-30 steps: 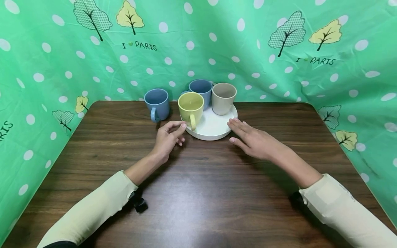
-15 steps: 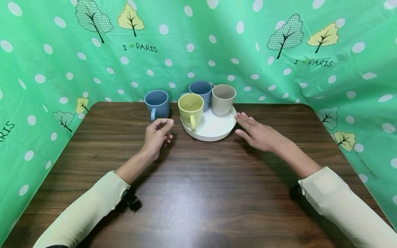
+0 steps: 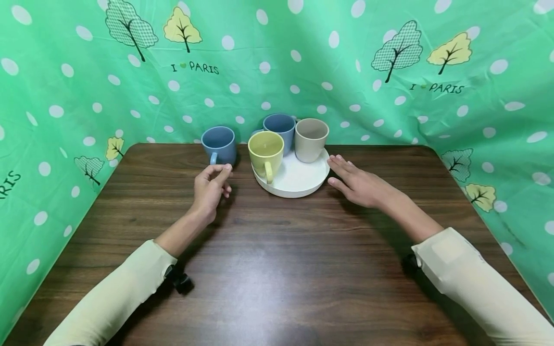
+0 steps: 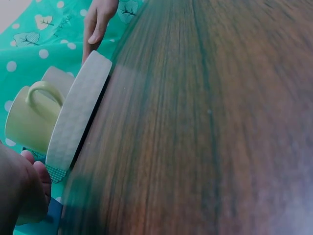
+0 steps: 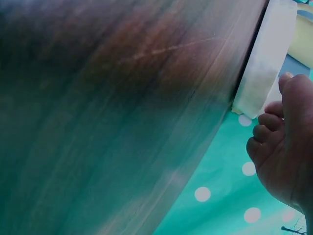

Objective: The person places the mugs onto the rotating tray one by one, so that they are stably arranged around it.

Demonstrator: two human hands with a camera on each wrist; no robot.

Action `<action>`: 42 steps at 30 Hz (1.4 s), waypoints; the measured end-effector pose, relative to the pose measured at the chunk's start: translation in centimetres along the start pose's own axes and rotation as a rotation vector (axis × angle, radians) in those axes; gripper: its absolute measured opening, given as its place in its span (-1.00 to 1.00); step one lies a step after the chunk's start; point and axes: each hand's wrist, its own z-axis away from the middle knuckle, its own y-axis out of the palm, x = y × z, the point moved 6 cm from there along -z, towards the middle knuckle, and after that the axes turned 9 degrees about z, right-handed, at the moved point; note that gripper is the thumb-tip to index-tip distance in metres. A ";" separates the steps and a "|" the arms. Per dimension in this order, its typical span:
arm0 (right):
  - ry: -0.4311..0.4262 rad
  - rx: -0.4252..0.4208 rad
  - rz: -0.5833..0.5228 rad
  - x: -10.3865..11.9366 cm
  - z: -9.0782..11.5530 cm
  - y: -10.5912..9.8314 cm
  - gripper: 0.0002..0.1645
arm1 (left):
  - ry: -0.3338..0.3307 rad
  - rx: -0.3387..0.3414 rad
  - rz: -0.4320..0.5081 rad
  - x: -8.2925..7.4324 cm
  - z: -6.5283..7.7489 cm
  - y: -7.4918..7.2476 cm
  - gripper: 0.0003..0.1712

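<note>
In the head view a round white tray (image 3: 298, 184) holds a yellow mug (image 3: 265, 154), a blue mug (image 3: 280, 129) behind it and a beige cup (image 3: 310, 140). Another blue mug (image 3: 219, 144) stands on the table left of the tray, the lower part of its handle hidden by my left hand (image 3: 209, 191). That hand is loosely bent just in front of the mug, thumb and forefinger close together, holding nothing. My right hand (image 3: 363, 186) lies beside the tray's right rim with straight fingers; whether the tips touch it I cannot tell.
The dark wooden table (image 3: 259, 269) ends at the back against a green curtain (image 3: 303, 57) with white dots and printed trees. Both forearms wear pale sleeves, and a small black device (image 3: 179, 278) sits at the left wrist.
My left hand has moved left, away from the yellow mug's handle and tray, to the front of the separate blue mug. My right hand has shifted slightly right and back along the rim.
</note>
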 end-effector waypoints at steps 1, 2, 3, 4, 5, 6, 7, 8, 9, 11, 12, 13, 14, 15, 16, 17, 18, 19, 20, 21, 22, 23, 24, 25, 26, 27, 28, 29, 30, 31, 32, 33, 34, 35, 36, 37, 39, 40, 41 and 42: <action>0.000 0.001 -0.002 0.0 0.0 0.0 -0.18 | 0.003 -0.006 0.000 0.0 0.0 -0.1 -0.79; 0.001 0.005 -0.004 -0.1 -0.1 0.1 -0.18 | 0.004 -0.011 -0.001 -0.1 0.0 -0.3 -0.79; 0.000 0.007 -0.005 -0.1 -0.1 0.1 -0.18 | 0.004 -0.015 -0.003 -0.1 0.0 -0.4 -0.79; -0.001 0.011 -0.008 -0.1 -0.1 0.1 -0.17 | 0.007 -0.021 -0.006 -0.1 0.0 -0.6 -0.78; -0.001 0.014 -0.011 -0.1 -0.2 0.2 -0.17 | 0.010 -0.027 -0.006 -0.1 -0.1 -0.7 -0.77; 0.000 0.017 -0.014 -0.1 -0.2 0.2 -0.17 | 0.012 -0.032 -0.009 -0.2 -0.1 -0.8 -0.76; 0.000 0.021 -0.015 -0.2 -0.3 0.2 -0.17 | 0.013 -0.037 -0.011 -0.2 -0.2 -1.0 -0.75; -0.002 0.023 -0.014 -0.2 -0.3 0.3 -0.17 | 0.015 -0.041 -0.012 -0.2 -0.2 -1.1 -0.74; -0.003 0.024 -0.013 -0.2 -0.3 0.3 -0.17 | 0.016 -0.046 -0.014 -0.2 -0.3 -1.3 -0.73; -0.006 0.023 -0.011 -0.2 -0.4 0.4 -0.17 | 0.019 -0.058 -0.020 -0.2 -0.4 -1.6 -0.72; -0.008 0.022 -0.010 -0.3 -0.4 0.4 -0.17 | 0.021 -0.063 -0.023 -0.3 -0.4 -1.7 -0.71; -0.010 0.020 -0.008 -0.3 -0.5 0.4 -0.17 | 0.023 -0.068 -0.026 -0.3 -0.5 -1.9 -0.71; -0.014 0.018 -0.008 -0.3 -0.5 0.4 -0.17 | 0.025 -0.074 -0.026 -0.4 -0.6 -2.0 -0.70; -0.015 0.018 -0.010 -0.2 -0.5 0.4 -0.17 | 0.028 -0.079 -0.029 -0.4 -0.6 -2.1 -0.70; -0.016 0.017 -0.011 -0.2 -0.5 0.4 -0.17 | 0.032 -0.084 -0.030 -0.5 -0.7 -2.2 -0.69; -0.018 0.016 -0.010 -0.2 -0.5 0.5 -0.17 | 0.034 -0.089 -0.028 -0.5 -0.7 -2.3 -0.69; -0.022 0.013 -0.010 -0.2 -0.5 0.5 -0.17 | 0.037 -0.092 -0.025 -0.5 -0.8 -2.3 -0.69; -0.023 0.012 -0.010 -0.1 -0.5 0.5 -0.17 | 0.037 -0.096 -0.022 -0.5 -0.9 -2.4 -0.69; -0.024 0.013 -0.010 -0.1 -0.5 0.5 -0.17 | 0.040 -0.099 -0.017 -0.5 -0.9 -2.5 -0.68; -0.024 0.013 -0.008 -0.1 -0.5 0.5 -0.17 | 0.043 -0.103 -0.014 -0.5 -1.0 -2.5 -0.68; -0.027 0.011 -0.005 -0.1 -0.5 0.5 -0.17 | 0.044 -0.107 -0.012 -0.4 -1.0 -2.6 -0.67; -0.029 0.010 -0.004 0.0 -0.5 0.6 -0.16 | 0.045 -0.110 -0.009 -0.4 -1.1 -2.6 -0.67; -0.029 0.011 -0.002 0.0 -0.4 0.6 -0.16 | 0.045 -0.112 -0.012 -0.4 -1.1 -2.7 -0.67; -0.025 0.016 -0.001 0.0 -0.5 0.7 -0.16 | 0.044 -0.115 -0.016 -0.4 -1.2 -2.7 -0.67; -0.024 0.016 0.002 0.0 -0.5 0.7 -0.15 | 0.045 -0.116 -0.022 -0.4 -1.2 -2.8 -0.66; -0.024 0.016 0.003 -0.1 -0.4 0.7 -0.15 | 0.042 -0.116 -0.028 -0.4 -1.3 -2.8 -0.66; -0.024 0.015 0.004 0.0 -0.4 0.7 -0.15 | 0.039 -0.116 -0.034 -0.3 -1.3 -2.9 -0.66; -0.021 0.017 0.005 0.0 -0.4 0.7 -0.15 | 0.037 -0.115 -0.040 -0.3 -1.3 -2.9 -0.66; -0.018 0.019 0.008 0.0 -0.4 0.8 -0.15 | 0.034 -0.114 -0.047 -0.3 -1.3 -3.0 -0.66; -0.017 0.020 0.009 0.0 -0.4 0.8 -0.15 | 0.033 -0.113 -0.051 -0.3 -1.4 -3.1 -0.66; -0.017 0.021 0.010 0.0 -0.3 0.8 -0.14 | 0.031 -0.112 -0.052 -0.3 -1.4 -3.1 -0.66; -0.016 0.023 0.010 0.0 -0.3 0.8 -0.14 | 0.029 -0.111 -0.053 -0.3 -1.5 -3.2 -0.66; -0.014 0.026 0.011 0.0 -0.3 0.8 -0.14 | 0.027 -0.110 -0.055 -0.3 -1.5 -3.3 -0.66; -0.012 0.029 0.011 0.1 -0.2 0.8 -0.14 | 0.026 -0.109 -0.056 -0.2 -1.6 -3.4 -0.67; -0.011 0.031 0.011 0.1 -0.2 0.8 -0.13 | 0.025 -0.107 -0.056 -0.2 -1.6 -3.5 -0.67; -0.011 0.031 0.009 0.1 -0.2 0.8 -0.13 | 0.024 -0.104 -0.054 -0.2 -1.7 -3.5 -0.68; -0.012 0.031 0.007 0.2 -0.1 0.7 -0.13 | 0.021 -0.094 -0.054 -0.1 -1.8 -3.6 -0.70; -0.013 0.030 0.007 0.3 0.0 0.7 -0.13 | 0.018 -0.089 -0.053 -0.1 -1.8 -3.7 -0.71; -0.014 0.030 0.009 0.4 0.0 0.7 -0.13 | 0.016 -0.083 -0.053 -0.1 -1.9 -3.7 -0.72; -0.014 0.029 0.009 0.4 0.0 0.7 -0.13 | 0.012 -0.078 -0.053 0.0 -2.0 -3.8 -0.73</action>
